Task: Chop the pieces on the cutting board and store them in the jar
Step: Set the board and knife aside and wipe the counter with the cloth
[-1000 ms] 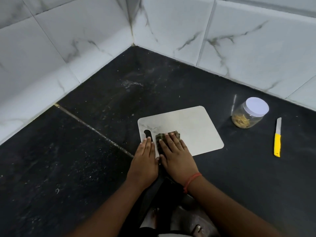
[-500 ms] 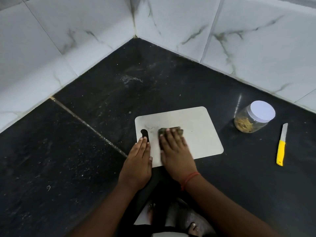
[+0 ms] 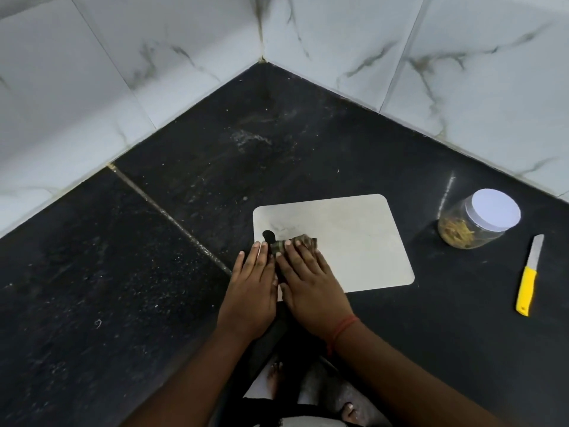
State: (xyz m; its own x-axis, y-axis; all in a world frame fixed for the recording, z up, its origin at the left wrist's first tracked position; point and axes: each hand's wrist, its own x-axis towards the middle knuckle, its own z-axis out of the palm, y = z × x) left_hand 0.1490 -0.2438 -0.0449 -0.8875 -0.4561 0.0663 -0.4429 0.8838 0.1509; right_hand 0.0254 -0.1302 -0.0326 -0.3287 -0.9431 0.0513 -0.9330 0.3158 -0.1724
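A white cutting board [image 3: 354,238] lies on the black counter. Near its left end sits a small dark green scrubbing pad [image 3: 281,245]. My right hand [image 3: 308,285] presses flat on the pad with straight fingers. Beside it, my left hand [image 3: 251,291] lies flat on the board's near left corner, fingers straight. A clear jar [image 3: 474,223] with a white lid stands to the right of the board and holds yellowish shreds. Further right lies a knife [image 3: 528,278] with a yellow handle. No pieces are visible on the board.
White marble-patterned tiled walls [image 3: 154,72] meet in a corner behind the counter. A seam [image 3: 172,217] runs across the black counter [image 3: 123,272] to the left of the board. My feet [image 3: 274,380] show below the counter's near edge.
My right hand has slid the pad leftward across the board, toward the handle hole. The left hand has stayed on the board's corner. The camera has tilted slightly.
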